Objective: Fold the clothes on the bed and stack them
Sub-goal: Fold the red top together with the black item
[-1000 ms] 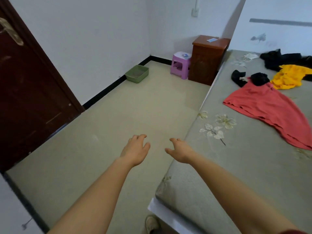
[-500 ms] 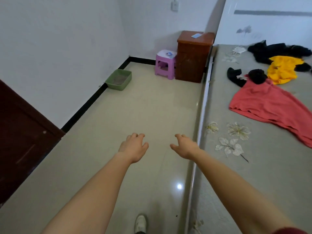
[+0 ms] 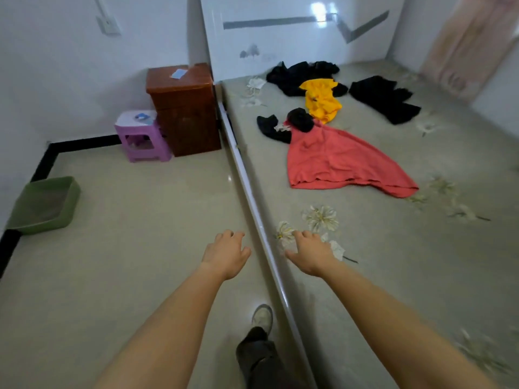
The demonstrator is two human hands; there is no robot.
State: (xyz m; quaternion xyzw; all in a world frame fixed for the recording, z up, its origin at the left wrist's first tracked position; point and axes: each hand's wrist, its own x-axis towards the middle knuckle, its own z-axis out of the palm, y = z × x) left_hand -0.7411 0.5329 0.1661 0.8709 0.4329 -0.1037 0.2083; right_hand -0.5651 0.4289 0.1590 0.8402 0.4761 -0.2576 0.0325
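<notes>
Green tray (image 3: 45,204) on the floor far left, purple stool (image 3: 143,136) just beside the brown cabinet (image 3: 185,108). Left hand (image 3: 226,255) over the floor, fingers loosely spread, empty. Right hand (image 3: 311,255) over the bed (image 3: 393,276) edge — relaxed, holding nothing. Clothes lie unfolded on the bed, well apart from both hands: small black piece (image 3: 269,127) touching the red garment (image 3: 337,164), yellow garment (image 3: 321,99) overlapping a black pile (image 3: 297,75), another black garment (image 3: 384,98) further right.

single head-worn wide-angle view, facing forward and down: bed (image 3: 393,276) beyond the right hand (image 3: 310,255), floor (image 3: 126,262) beyond the left hand (image 3: 226,255), both close.
</notes>
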